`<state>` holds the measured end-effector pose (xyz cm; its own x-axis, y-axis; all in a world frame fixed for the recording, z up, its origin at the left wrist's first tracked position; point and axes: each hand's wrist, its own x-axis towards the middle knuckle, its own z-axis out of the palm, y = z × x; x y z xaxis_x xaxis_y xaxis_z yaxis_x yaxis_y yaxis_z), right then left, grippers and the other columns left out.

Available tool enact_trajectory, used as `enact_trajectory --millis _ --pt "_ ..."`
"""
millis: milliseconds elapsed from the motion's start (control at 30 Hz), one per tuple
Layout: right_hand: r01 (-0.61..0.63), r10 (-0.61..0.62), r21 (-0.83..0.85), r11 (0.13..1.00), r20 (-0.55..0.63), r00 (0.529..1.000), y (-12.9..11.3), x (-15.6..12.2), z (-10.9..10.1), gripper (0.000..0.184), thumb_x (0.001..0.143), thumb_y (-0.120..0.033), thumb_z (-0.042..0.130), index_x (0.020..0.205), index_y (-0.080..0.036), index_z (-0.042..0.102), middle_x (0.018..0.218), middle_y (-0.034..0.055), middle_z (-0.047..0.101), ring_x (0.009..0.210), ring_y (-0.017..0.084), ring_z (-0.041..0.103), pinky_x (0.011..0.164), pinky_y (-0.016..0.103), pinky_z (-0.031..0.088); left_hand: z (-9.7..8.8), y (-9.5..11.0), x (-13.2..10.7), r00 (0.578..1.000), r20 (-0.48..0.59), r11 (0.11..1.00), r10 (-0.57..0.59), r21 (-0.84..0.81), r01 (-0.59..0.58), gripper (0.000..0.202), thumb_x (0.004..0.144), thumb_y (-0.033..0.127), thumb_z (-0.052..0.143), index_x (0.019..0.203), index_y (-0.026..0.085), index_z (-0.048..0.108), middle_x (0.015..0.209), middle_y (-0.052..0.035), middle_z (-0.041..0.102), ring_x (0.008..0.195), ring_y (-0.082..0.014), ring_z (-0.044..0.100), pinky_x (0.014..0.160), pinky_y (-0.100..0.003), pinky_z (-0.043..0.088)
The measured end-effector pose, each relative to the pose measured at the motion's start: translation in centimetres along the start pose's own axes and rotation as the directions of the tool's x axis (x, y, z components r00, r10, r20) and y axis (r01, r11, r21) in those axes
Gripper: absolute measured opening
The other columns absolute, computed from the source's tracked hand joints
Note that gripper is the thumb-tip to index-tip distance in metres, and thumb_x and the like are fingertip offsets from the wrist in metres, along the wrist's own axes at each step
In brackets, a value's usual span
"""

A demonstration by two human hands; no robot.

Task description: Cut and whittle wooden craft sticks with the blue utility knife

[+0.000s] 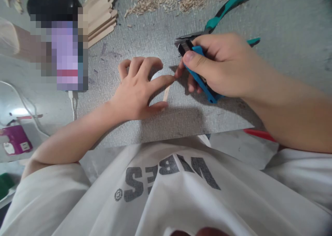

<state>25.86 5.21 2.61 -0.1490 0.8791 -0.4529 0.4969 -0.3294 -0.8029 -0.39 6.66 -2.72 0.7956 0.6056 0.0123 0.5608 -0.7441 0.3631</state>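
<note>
My right hand (220,64) is wrapped round a blue utility knife (199,73), its black-and-metal tip pointing up and left. One finger of that hand reaches toward the tabletop, close to my left index fingertip. My left hand (141,87) rests on the table with fingers spread and curved. Between its thumb and index finger lies a small pale wooden strip (166,94), partly covered by the index finger. I cannot tell whether the left fingers press on it. Pliers with green handles (228,9) lie just behind my right hand, partly hidden by it.
A stack of wooden craft sticks (101,16) lies at the back left, beside a black rounded case (54,4) and a blurred-out device with a white cable (73,102). Wood shavings (160,0) are scattered at the back. A purple box (18,139) sits far left.
</note>
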Motion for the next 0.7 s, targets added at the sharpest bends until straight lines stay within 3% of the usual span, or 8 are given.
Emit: enact_trajectory --millis 133,267,367,467,567,700 --pt "0.006 -0.006 -0.003 1.000 0.002 1.000 0.4 0.0 -0.1 0.035 0.113 -0.052 0.071 0.086 -0.030 0.066 0.085 -0.0006 0.081 0.075 0.019 0.082 0.069 0.038 0.055 0.0 0.7 -0.1 0.999 0.013 0.999 -0.042 -0.008 0.042 0.064 0.101 0.058 0.080 0.160 0.040 0.063 0.172 -0.0150 0.058 0.153 -0.0532 0.050 0.118 -0.074 0.034" --pt "0.020 -0.019 -0.006 1.000 0.064 0.998 0.7 -0.2 -0.1 0.024 0.113 -0.044 0.069 0.094 -0.030 0.065 0.091 -0.0036 0.082 0.067 0.015 0.077 0.069 0.038 0.057 -0.2 2.1 -0.6 0.990 -0.023 0.990 -0.136 0.023 0.136 0.057 0.102 0.055 0.081 0.152 0.033 0.064 0.167 -0.0177 0.061 0.154 -0.0561 0.050 0.122 -0.078 0.031" --pt "-0.009 0.025 -0.110 0.994 0.143 0.989 0.8 -0.5 0.1 0.014 0.116 -0.037 0.063 0.103 -0.032 0.066 0.083 -0.0035 0.080 0.061 0.017 0.075 0.067 0.038 0.056 -0.1 2.7 -0.9 0.973 -0.092 0.976 -0.212 0.026 0.215 0.061 0.100 0.058 0.086 0.149 0.028 0.063 0.163 -0.0201 0.063 0.153 -0.0576 0.051 0.126 -0.080 0.028" --pt "0.014 0.042 -0.230 0.973 0.237 0.971 0.7 -1.0 0.3 0.010 0.115 -0.030 0.060 0.106 -0.031 0.065 0.071 -0.0035 0.075 0.056 0.019 0.071 0.063 0.038 0.052 0.5 2.2 -0.9 0.958 -0.161 0.971 -0.238 -0.004 0.240 0.066 0.098 0.070 0.088 0.143 0.028 0.064 0.156 -0.0187 0.065 0.148 -0.0555 0.054 0.126 -0.077 0.031" --pt "0.057 0.032 -0.339 0.939 0.253 0.967 0.5 -1.4 0.4 0.010 0.114 -0.028 0.059 0.105 -0.030 0.063 0.063 -0.0038 0.068 0.054 0.021 0.067 0.063 0.039 0.046 1.2 1.3 -0.8 0.951 -0.212 0.974 -0.226 -0.019 0.227 0.071 0.096 0.087 0.083 0.134 0.030 0.065 0.148 -0.0159 0.068 0.139 -0.0500 0.059 0.123 -0.073 0.036" --pt "0.145 -0.015 -0.480 0.865 0.265 0.964 0.5 -1.2 0.5 0.015 0.112 -0.033 0.059 0.098 -0.030 0.058 0.071 -0.0001 0.068 0.063 0.025 0.063 0.066 0.040 0.037 1.8 0.9 -0.7 0.942 -0.252 0.975 -0.221 -0.020 0.223 0.075 0.094 0.095 0.079 0.126 0.028 0.066 0.138 -0.0154 0.070 0.129 -0.0452 0.061 0.119 -0.069 0.040"
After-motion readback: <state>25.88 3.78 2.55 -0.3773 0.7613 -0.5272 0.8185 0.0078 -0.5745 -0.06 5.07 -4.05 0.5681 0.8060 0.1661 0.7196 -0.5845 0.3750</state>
